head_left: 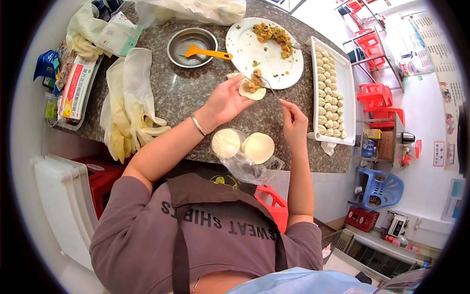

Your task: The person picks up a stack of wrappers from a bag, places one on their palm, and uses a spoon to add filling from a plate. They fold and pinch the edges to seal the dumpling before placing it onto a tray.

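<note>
While the left hand [225, 102] cups a wrapper [258, 95] near the plate [240, 49] and the right hand [295, 120] pinches a spoon [270, 85], filling [252, 87] could smear over the edge if the spoon drags, tbh.

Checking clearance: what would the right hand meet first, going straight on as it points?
Probably the near rim of the white plate, though how high the right hand is held is unclear.

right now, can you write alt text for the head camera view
A left hand holds a round dough wrapper topped with filling, and a right hand holds a spoon to it. On the speckled counter are a plate of filling, more wrappers and a tray of pleated dumplings.
</note>
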A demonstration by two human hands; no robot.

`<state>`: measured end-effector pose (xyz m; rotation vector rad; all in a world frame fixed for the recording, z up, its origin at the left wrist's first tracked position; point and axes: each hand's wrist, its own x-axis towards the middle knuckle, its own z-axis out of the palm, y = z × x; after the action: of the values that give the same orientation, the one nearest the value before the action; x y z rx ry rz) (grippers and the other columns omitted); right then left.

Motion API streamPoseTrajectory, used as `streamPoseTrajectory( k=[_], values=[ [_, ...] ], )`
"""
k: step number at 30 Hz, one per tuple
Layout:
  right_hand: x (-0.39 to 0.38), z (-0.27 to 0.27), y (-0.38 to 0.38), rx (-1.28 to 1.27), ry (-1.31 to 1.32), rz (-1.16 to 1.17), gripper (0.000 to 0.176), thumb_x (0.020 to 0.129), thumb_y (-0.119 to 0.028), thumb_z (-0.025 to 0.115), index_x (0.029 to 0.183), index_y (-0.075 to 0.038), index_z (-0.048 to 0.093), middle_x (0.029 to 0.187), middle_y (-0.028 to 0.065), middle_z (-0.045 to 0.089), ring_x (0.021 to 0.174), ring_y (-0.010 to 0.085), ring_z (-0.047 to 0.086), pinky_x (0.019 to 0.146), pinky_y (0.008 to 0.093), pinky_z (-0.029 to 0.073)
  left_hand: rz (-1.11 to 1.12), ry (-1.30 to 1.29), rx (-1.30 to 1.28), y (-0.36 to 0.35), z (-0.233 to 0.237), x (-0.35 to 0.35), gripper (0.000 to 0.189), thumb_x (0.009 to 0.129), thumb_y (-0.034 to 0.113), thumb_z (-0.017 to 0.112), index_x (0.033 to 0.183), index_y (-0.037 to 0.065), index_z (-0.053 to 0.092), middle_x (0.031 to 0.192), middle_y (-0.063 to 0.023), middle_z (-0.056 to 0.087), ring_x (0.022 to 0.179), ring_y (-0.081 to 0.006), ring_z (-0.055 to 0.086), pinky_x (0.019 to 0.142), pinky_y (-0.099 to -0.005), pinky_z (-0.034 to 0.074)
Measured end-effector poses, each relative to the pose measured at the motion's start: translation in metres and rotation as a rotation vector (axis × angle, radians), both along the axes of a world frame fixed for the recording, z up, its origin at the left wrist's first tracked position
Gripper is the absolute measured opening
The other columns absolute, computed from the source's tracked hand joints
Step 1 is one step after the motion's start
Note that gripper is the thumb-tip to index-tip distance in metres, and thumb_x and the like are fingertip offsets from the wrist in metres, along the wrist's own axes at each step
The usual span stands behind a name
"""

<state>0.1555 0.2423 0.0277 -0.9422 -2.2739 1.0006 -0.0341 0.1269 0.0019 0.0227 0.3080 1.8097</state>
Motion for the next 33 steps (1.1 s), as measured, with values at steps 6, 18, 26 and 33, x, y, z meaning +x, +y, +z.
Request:
streamPoseTrajectory(
  k=[6,18,26,33],
  values=[
    [0.023,0.017,-0.016,-0.028,-0.035,0.024,0.021,0.094,-0.006,0.057,0.112,-0.001,0.067,0.072,-0.0043,0.055,0.062,0.0026,0.041,0.054,0.0196,0.034,0.029,0.015,-0.024,0.002,0.003,0.0,0.047,0.103,0.025,0.036,0.137,-0.007,0.031,0.136,-0.0226,0.046,0.127,-0.0318,0.048,0.109,-0.0435,0.041],
    [-0.003,-0.018,0.011,0.087,0.025,-0.063,0.021,0.093,-0.006,0.055,0.11,0.0,0.067,0.064,-0.0004,0.053,0.056,0.0059,0.043,0.052,0.0237,0.037,0.007,0.017,-0.046,0.0,-0.002,0.001,0.047,0.103,0.027,0.039,0.137,-0.006,0.034,0.135,-0.0213,0.048,0.128,-0.0314,0.048,0.109,-0.0457,0.04],
    [-0.004,0.001,0.004,0.044,0.087,-0.124,0.022,0.094,-0.007,0.055,0.111,0.0,0.066,0.064,-0.0003,0.053,0.057,0.0051,0.043,0.051,0.0227,0.035,-0.011,0.01,-0.047,0.0,0.0,0.0,0.047,0.102,0.026,0.041,0.137,-0.005,0.035,0.135,-0.0201,0.049,0.127,-0.0309,0.048,0.108,-0.0455,0.041],
    [0.013,-0.008,-0.028,-0.026,0.05,0.0,0.023,0.094,-0.005,0.054,0.114,-0.001,0.065,0.071,0.0004,0.056,0.061,0.0057,0.045,0.055,0.0222,0.038,0.009,-0.019,-0.06,0.0,-0.001,0.0,0.043,0.1,0.022,0.042,0.134,-0.003,0.037,0.133,-0.019,0.05,0.124,-0.0292,0.052,0.106,-0.0451,0.044]
  ],
)
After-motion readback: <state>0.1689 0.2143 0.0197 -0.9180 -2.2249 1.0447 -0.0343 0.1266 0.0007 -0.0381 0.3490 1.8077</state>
